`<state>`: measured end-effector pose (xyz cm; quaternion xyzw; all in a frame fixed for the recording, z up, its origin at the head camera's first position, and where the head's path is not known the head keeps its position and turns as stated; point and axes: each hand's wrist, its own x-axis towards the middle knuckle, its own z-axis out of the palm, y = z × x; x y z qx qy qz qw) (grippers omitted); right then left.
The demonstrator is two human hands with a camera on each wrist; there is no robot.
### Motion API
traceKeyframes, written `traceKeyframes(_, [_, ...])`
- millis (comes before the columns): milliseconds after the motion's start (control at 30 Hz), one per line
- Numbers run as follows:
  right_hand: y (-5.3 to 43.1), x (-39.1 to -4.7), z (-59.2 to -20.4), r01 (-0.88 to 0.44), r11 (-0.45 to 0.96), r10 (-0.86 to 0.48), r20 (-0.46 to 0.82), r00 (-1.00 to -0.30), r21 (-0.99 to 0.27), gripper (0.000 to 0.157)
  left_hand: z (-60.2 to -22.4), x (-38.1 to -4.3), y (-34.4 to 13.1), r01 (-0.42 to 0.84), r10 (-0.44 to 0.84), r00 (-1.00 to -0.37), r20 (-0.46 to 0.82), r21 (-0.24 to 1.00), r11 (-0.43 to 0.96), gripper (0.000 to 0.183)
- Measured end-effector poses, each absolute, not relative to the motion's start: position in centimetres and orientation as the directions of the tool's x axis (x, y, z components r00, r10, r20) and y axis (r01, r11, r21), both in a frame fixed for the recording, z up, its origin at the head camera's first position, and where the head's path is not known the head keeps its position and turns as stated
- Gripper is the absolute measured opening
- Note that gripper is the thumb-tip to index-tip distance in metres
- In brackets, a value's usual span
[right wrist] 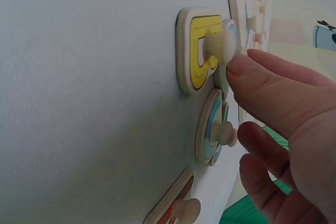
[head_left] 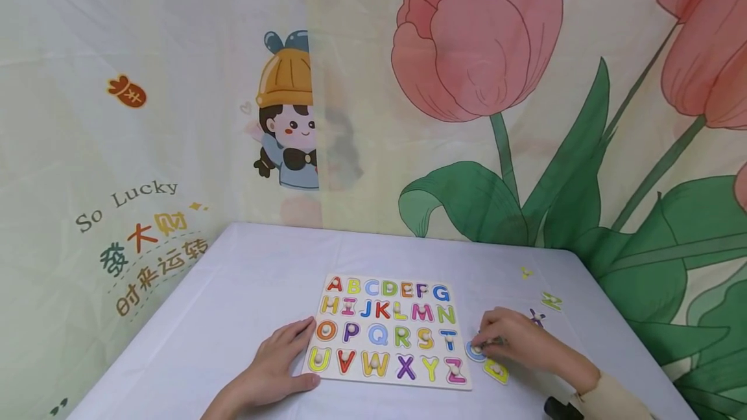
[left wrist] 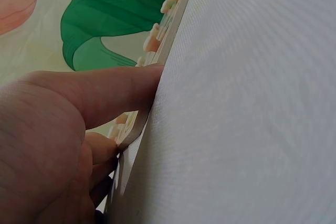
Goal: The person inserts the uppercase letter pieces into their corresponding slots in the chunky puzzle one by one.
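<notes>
A wooden alphabet puzzle board (head_left: 388, 368) lies on the table, with coloured letters in four rows, many with small knobs. My left hand (head_left: 270, 358) rests at its lower left corner. In the left wrist view the thumb (left wrist: 123, 90) touches the board's edge. Right of the board, my right hand (head_left: 513, 339) pinches a round-edged blue letter piece (head_left: 474, 358) at its knob, close to the table. A yellow letter piece (right wrist: 197, 56) lies just beside the fingertips. The right wrist view also shows another blue piece (right wrist: 207, 140) under the hand.
Farther back on the right lie a yellow-green letter N (head_left: 550, 301), a small yellow letter piece (head_left: 526, 272) and a purple one (head_left: 537, 317), partly behind the hand. A red piece (right wrist: 169, 200) shows in the right wrist view. Printed cloth hangs behind the white table (head_left: 233, 290).
</notes>
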<state>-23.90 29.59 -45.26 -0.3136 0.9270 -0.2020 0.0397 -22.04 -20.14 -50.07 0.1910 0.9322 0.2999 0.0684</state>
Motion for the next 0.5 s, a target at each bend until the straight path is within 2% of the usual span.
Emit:
traceKeyframes(200, [29.6, -24.6, -45.5, -0.582, 0.701, -0.626, 0.035, -0.779, -0.412, 0.019, -50.1, -22.1, -20.2, 0.316, 0.399, -0.917, -0.013, 0.588, 0.745, 0.101])
traceKeyframes(500, [29.3, -25.0, -45.1, -0.572, 0.710, -0.614, 0.038, -0.789, -0.412, 0.016, -50.2, -22.1, -20.2, 0.305, 0.397, -0.917, -0.025, 0.596, 0.743, 0.102])
